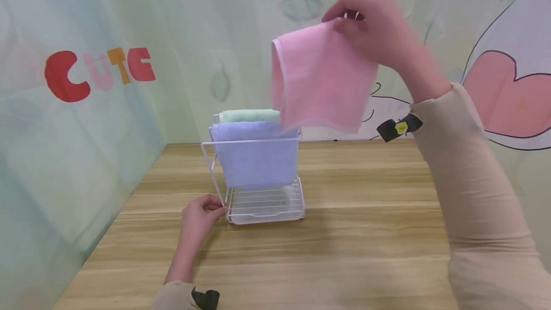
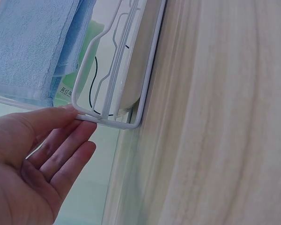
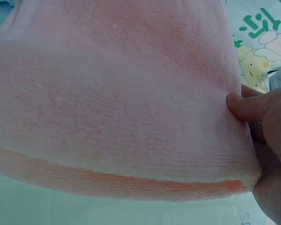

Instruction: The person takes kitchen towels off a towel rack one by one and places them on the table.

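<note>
A folded pink towel (image 1: 325, 78) hangs in the air from my right hand (image 1: 379, 27), pinched at its top edge, right of and above a white wire rack (image 1: 258, 215). In the right wrist view my thumb and fingers (image 3: 271, 122) grip one side of the towel (image 3: 122, 103). Over the rack's bars drape a blue towel (image 1: 260, 157) and, behind it, a green towel (image 1: 249, 116). My left hand (image 1: 201, 219) holds the rack's lower left front corner; in the left wrist view, thumb and fingertips of that hand (image 2: 47, 154) pinch the white wire (image 2: 117, 123).
The rack stands on a wood-grain table (image 1: 366, 252). Behind it and to the left hang pale green patterned curtains (image 1: 189, 61), with the coloured letters "CUTE" on the left one and a large cartoon figure at the right.
</note>
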Motion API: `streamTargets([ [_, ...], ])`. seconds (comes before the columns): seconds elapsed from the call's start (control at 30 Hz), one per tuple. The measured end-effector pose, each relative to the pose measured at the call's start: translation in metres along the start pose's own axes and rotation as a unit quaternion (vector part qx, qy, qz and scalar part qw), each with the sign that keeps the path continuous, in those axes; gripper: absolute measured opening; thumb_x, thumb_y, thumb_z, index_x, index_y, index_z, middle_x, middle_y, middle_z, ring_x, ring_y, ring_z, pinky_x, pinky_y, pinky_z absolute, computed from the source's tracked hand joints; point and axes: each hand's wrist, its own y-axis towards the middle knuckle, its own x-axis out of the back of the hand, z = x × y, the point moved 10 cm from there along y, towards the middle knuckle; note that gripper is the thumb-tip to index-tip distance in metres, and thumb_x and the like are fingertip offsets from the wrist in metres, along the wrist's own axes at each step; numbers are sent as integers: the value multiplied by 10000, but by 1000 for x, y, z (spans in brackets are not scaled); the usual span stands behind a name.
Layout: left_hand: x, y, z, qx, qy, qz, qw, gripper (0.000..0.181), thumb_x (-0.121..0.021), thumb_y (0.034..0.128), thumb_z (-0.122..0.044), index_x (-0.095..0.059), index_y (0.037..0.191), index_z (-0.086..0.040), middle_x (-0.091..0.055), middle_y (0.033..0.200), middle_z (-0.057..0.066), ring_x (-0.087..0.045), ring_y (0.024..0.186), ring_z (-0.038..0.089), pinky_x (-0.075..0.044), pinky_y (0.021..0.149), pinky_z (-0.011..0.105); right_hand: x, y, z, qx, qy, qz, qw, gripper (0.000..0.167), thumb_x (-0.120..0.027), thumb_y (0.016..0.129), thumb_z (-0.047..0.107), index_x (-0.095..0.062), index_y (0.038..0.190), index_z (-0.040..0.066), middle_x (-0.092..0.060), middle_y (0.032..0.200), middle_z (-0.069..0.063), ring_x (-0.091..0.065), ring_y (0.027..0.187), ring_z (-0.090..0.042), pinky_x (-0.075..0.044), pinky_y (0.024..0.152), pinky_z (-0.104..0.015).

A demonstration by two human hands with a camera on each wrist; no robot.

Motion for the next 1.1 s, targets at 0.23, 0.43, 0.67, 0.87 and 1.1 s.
streamTargets([
  [0.23, 0, 0, 1, 30, -66, -20, 10000, 121, -764, 812, -101, -727, 897, -24, -769, 869, 119, -673, 764, 88, -503, 647, 189, -5, -11, -32, -153, -231, 448, 9986, 234, -567, 973, 117, -747, 1118, 160, -711, 1046, -25, -495, 827, -76, -382, 750, -183],
  [0.43, -2, 0, 0, 53, -148, 7, 9999, 120, -764, 812, -92, -726, 900, -21, -768, 876, 128, -679, 764, 96, -513, 652, 191, -22, -30, -70, -409, -140, 715, 9965, 235, -551, 985, 105, -719, 1147, 126, -696, 1055, -88, -501, 873, -149, -389, 775, -228],
  [0.67, -3, 0, 2, 45, -150, 42, 9999, 117, -768, 810, -95, -720, 889, -23, -768, 872, 121, -672, 761, 84, -514, 646, 189, -42, -46, -97, -553, 199, 923, 9940, 220, -553, 979, 69, -712, 1131, 83, -712, 1081, -129, -538, 871, -138, -412, 770, -208],
  [0.87, 0, 0, 5, 47, -201, -4, 9998, 119, -766, 809, -90, -724, 892, -16, -767, 870, 129, -678, 753, 78, -511, 637, 173, -62, -49, -108, -784, 83, 1451, 9863, 239, -528, 984, 81, -685, 1165, 69, -696, 1123, -165, -601, 979, -261, -459, 838, -356],
  [1.1, 1, 0, 4, -14, -156, -53, 9999, 115, -773, 805, -89, -727, 887, -21, -770, 863, 125, -676, 746, 64, -509, 650, 175, -79, -59, -123, -791, 94, 1674, 9827, 231, -551, 962, 52, -699, 1139, 62, -706, 1068, -159, -600, 943, -241, -460, 812, -342],
])
